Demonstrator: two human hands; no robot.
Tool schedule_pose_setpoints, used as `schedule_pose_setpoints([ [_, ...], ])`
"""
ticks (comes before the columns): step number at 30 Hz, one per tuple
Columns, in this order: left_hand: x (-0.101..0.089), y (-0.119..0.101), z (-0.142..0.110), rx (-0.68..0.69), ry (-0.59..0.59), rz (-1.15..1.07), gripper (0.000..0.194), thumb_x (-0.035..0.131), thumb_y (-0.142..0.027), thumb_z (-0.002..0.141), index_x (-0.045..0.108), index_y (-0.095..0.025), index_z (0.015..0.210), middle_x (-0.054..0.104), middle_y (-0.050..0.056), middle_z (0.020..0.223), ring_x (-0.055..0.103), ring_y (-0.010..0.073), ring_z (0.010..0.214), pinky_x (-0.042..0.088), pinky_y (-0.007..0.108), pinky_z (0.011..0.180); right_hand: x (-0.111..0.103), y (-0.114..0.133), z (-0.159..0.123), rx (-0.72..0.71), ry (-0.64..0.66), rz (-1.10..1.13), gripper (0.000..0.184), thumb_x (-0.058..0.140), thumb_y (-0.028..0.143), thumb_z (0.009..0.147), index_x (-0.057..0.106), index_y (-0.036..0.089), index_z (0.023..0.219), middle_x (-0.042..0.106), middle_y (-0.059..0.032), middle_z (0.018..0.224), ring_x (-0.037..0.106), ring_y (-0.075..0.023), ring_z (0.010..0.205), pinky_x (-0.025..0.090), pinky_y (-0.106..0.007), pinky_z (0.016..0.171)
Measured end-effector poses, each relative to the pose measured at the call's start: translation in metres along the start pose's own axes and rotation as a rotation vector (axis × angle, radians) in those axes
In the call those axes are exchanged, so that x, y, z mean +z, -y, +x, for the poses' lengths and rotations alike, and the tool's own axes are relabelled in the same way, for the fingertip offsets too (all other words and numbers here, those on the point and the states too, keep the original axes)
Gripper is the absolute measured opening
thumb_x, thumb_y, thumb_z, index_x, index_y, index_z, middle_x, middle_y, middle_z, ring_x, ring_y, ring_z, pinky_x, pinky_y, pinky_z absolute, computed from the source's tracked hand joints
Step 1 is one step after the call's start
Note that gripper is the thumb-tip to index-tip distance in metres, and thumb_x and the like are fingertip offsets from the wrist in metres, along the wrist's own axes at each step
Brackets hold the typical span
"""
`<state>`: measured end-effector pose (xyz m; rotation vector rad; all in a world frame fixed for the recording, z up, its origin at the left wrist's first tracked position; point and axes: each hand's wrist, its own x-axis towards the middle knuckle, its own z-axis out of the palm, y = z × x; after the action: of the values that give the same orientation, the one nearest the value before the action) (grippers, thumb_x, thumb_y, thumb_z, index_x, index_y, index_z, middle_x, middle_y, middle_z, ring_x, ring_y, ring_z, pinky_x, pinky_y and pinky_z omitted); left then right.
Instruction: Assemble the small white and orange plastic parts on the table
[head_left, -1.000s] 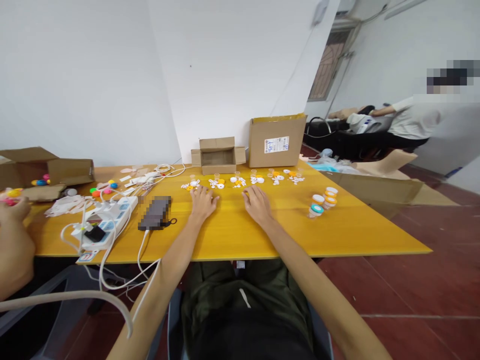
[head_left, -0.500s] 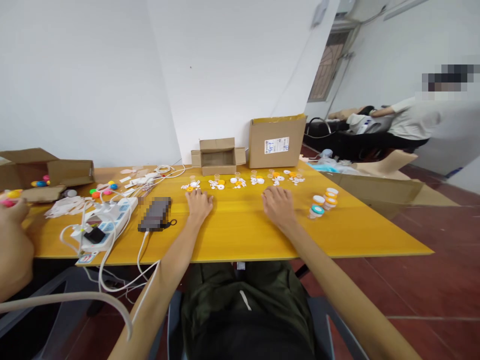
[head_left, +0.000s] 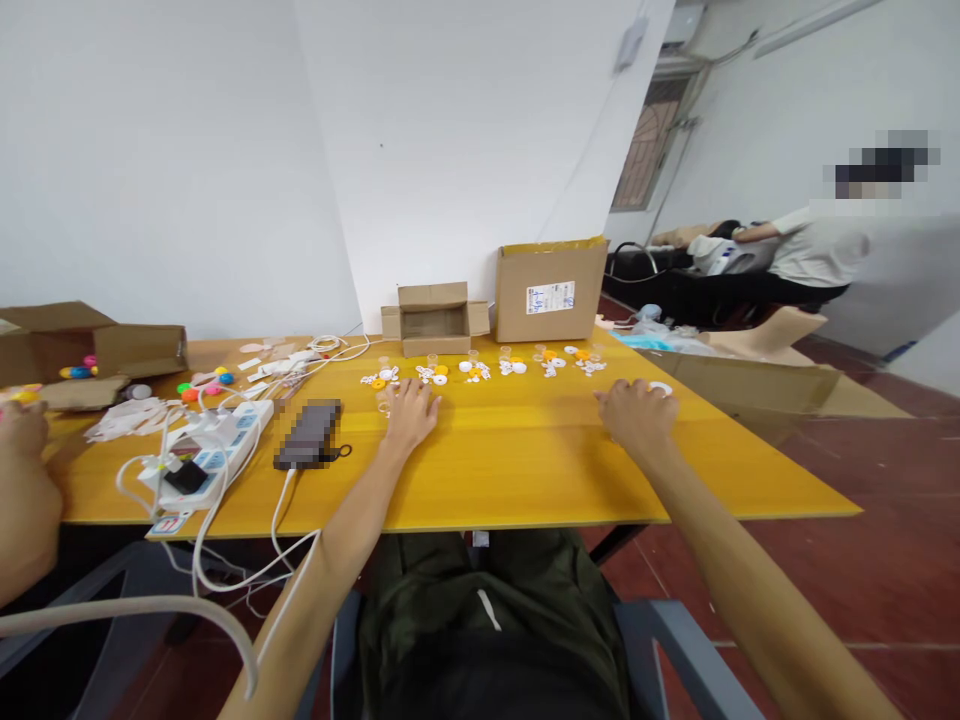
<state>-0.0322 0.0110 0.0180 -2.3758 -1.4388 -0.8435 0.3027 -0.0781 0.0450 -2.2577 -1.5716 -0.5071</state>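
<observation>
My left hand rests on the table with its fingers stretched forward and its thumb apart. Just beside its fingers on the left stands a small clear cup. Beyond it lies a row of small white and orange round pieces in separate heaps, with small clear cups behind them. My right hand is over the group of small lidded jars, fingers curled down around one. A white jar lid shows behind its knuckles; most of the jars are hidden by the hand.
An open cardboard box and a taller carton stand at the back. On the left are a phone, a power strip with cables, and colourful balls. Another person's hand is at far left; a seated person is behind right.
My right hand has moved right from mid-table onto the jars. My left hand has shifted slightly right, and a clear cup now shows beside it.
</observation>
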Motion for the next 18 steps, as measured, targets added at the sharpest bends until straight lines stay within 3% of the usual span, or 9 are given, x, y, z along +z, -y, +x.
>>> schedule_pose_setpoints([
  [9, 0.004, -0.009, -0.001, 0.302, 0.16, -0.146, 0.019, 0.052, -0.025, 0.098, 0.07, -0.025, 0.096, 0.07, 0.008, 0.099, 0.058, 0.0268, 0.11, 0.044, 0.044, 0.095, -0.016, 0.006, 0.009, 0.036, 0.196, -0.067, 0.032, 0.049, 0.013, 0.091, 0.073, 0.003, 0.11, 0.07, -0.0316, 0.103, 0.067, -0.0434, 0.106, 0.055, -0.053, 0.078],
  [13, 0.005, -0.009, -0.001, 0.333, 0.187, -0.195, 0.02, 0.05, -0.024, 0.099, 0.07, -0.024, 0.099, 0.07, 0.007, 0.1, 0.059, 0.0248, 0.106, 0.044, 0.041, 0.094, -0.016, 0.017, 0.013, -0.042, 0.252, -0.126, 0.036, 0.044, 0.005, 0.089, 0.071, 0.007, 0.113, 0.071, -0.0266, 0.104, 0.068, -0.0365, 0.105, 0.056, -0.045, 0.079],
  [18, 0.007, -0.008, -0.001, 0.316, 0.223, -0.229, 0.02, 0.048, -0.025, 0.1, 0.068, -0.024, 0.103, 0.071, 0.007, 0.103, 0.06, 0.0244, 0.108, 0.046, 0.042, 0.097, -0.003, 0.048, 0.009, -0.23, 0.218, -0.054, 0.028, 0.05, 0.012, 0.092, 0.068, 0.012, 0.113, 0.068, -0.0222, 0.112, 0.062, -0.0324, 0.11, 0.054, -0.037, 0.08],
])
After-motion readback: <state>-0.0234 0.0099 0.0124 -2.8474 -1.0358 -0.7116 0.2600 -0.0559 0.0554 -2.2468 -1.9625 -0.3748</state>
